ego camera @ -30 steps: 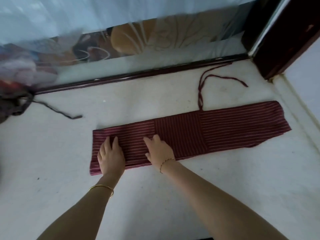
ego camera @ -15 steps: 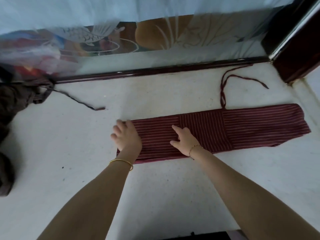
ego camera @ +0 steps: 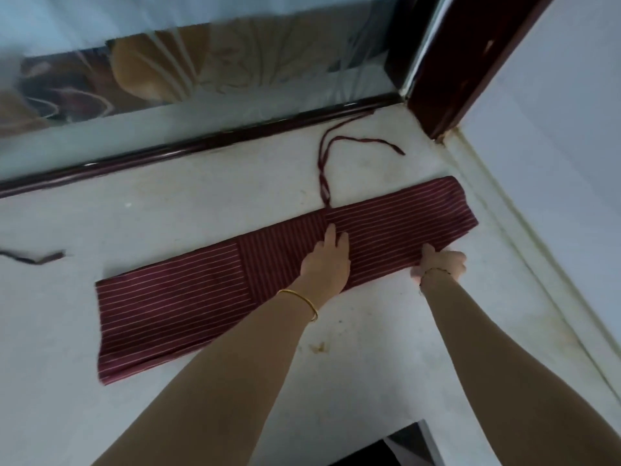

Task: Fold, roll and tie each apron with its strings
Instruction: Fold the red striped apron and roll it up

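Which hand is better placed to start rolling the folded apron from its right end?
Probably the right hand: it holds the near edge of the apron close to that end; the left hand lies flat mid-strip.

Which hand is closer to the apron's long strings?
Left. The left hand lies flat on the apron, fingertips near where the strings come out; the right hand holds the apron's near edge, farther right.

The left hand (ego camera: 327, 264) presses flat on the folded striped apron (ego camera: 174, 311); the right hand (ego camera: 442, 264) grips its near edge.
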Motion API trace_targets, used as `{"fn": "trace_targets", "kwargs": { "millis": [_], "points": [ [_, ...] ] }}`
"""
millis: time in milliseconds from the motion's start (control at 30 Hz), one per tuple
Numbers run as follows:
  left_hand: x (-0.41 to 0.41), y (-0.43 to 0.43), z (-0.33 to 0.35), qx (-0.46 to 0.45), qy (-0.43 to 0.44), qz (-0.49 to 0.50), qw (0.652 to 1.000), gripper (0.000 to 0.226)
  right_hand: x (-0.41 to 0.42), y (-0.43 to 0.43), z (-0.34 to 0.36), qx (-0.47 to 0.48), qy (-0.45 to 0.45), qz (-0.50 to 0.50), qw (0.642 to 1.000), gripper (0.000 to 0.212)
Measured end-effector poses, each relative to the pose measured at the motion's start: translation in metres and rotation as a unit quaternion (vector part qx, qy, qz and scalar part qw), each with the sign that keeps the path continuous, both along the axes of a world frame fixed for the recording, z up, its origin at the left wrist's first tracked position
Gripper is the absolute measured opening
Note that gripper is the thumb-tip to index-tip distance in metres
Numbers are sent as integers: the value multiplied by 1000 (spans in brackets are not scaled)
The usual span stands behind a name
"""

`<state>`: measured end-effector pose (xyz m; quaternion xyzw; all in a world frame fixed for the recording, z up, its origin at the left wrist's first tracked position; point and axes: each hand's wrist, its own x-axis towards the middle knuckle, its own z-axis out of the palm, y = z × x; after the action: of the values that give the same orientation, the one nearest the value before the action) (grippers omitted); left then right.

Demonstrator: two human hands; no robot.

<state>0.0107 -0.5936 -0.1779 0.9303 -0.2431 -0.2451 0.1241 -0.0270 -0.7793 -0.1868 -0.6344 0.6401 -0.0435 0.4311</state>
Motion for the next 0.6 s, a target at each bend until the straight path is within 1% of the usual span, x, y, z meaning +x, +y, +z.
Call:
{"fn": "trace_targets", "kwargs": {
  "millis": [67,167,267,300,333,367,433,467,500,533,567,600],
  "points": [
    [0,2,-5,25,2,-1,1000,68,11,-11,-3,56,-58,-21,996,42],
    [0,2,-10,38,-4,-13,999,80,29,-18,14,152,-123,-58,979,24],
    [1,3,-12,39,-17,-12,999,85,39,-22,22,281,-179,-72,940,18],
    [2,3,-13,43,-21,-13,999,86,39,-20,25,298,-209,-61,929,18],
    [2,1,-12,46,-15,-10,999,86,41,-17,27,292,-238,-41,926,16],
    [3,1,-12,45,-3,-5,999,87,42,-13,29,250,-259,-11,933,12],
    [7,1,-12,15,28,14,999,87,43,3,36,113,-280,81,950,7],
    [9,3,-11,-20,48,30,998,85,41,15,44,40,-285,141,947,7],
    [12,6,-10,-80,81,64,991,81,39,28,51,-32,-289,207,934,10],
    [15,10,-6,-172,123,125,969,72,36,42,58,-104,-291,279,909,15],
    [17,17,-1,-271,162,216,924,62,33,58,63,-170,-288,351,875,18],
    [20,27,8,-361,186,320,856,52,29,74,68,-231,-284,414,833,19]
  ]
}}
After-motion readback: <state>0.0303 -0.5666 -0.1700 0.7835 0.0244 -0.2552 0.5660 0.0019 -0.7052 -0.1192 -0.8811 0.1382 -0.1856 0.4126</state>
